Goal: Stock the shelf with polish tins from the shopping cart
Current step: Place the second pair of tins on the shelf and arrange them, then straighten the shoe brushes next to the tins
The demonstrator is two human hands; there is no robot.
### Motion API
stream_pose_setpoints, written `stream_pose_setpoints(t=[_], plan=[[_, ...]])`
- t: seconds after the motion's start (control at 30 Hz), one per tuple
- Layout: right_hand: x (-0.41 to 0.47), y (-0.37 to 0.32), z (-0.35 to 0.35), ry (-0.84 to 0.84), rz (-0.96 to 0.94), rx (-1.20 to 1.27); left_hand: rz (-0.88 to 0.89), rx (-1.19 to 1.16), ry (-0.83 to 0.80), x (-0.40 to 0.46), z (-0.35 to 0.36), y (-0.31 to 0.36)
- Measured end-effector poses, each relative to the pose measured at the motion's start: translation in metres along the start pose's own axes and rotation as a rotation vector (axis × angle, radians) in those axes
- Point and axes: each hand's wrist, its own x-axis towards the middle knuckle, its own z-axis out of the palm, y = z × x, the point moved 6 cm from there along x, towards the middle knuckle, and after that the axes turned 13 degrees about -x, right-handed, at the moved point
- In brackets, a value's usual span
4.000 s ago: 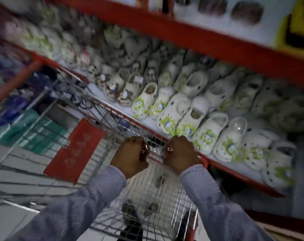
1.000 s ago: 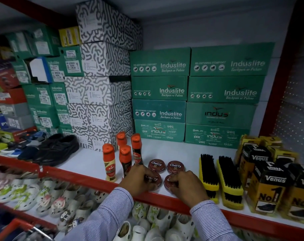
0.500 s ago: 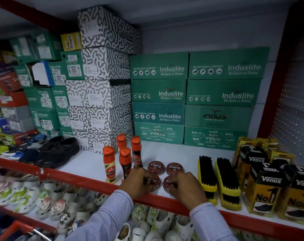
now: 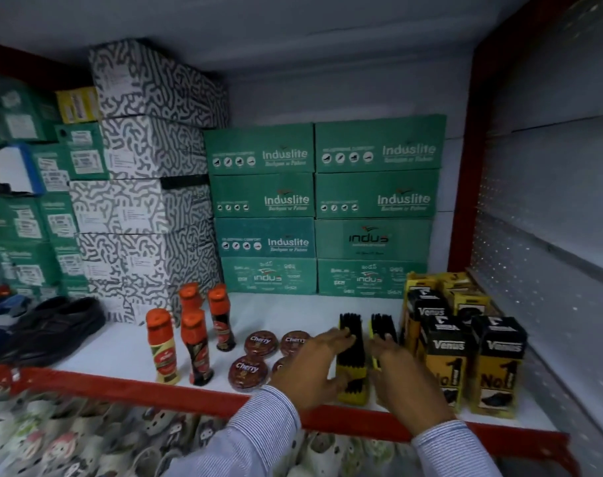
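Four round dark red Cherry polish tins lie flat on the white shelf [image 4: 121, 346] in two rows: back left tin [image 4: 261, 343], back right tin [image 4: 295, 340], front left tin [image 4: 248, 371], and a front right tin [image 4: 280, 365] half hidden by my left hand. My left hand [image 4: 314, 368] has its fingers stretched out against the side of the left yellow-and-black brush [image 4: 352, 363]. My right hand [image 4: 401, 373] lies over the near end of the right brush [image 4: 383, 327]; its fingers are hidden. Neither hand holds a tin. The shopping cart is out of view.
Orange-capped polish bottles [image 4: 197, 342] stand left of the tins. Yellow-and-black Venus boxes [image 4: 444, 356] stand right of the brushes. Green Induslite boxes [image 4: 262, 201] and patterned boxes [image 4: 148, 201] fill the back. Black shoes [image 4: 52, 325] sit far left. White clogs [image 4: 52, 438] line the lower shelf.
Both hands let go of the two front tins, which stay on the shelf, and moved right onto the brushes. Four seconds ago they held tins over the cart.
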Motion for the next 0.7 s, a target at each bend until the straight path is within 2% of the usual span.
stream_pose_setpoints(t=[0.27,0.47,0.57,0.63,0.7], plan=[[-0.003,0.008,-0.005,0.027,0.001,-0.093,-0.057,0.047,0.044,0.004,0.006,0.003],[-0.005,0.008,-0.008,0.006,0.018,-0.069,-0.064,0.054,0.082,0.0,0.006,0.008],[-0.007,0.007,-0.018,0.032,-0.032,-0.033,-0.051,0.06,0.076,0.001,0.007,0.009],[-0.014,0.005,-0.037,0.084,-0.121,-0.003,-0.021,0.055,0.101,0.003,0.005,0.015],[-0.025,0.013,-0.067,0.24,-0.144,0.036,0.04,0.027,0.151,0.007,0.001,0.032]])
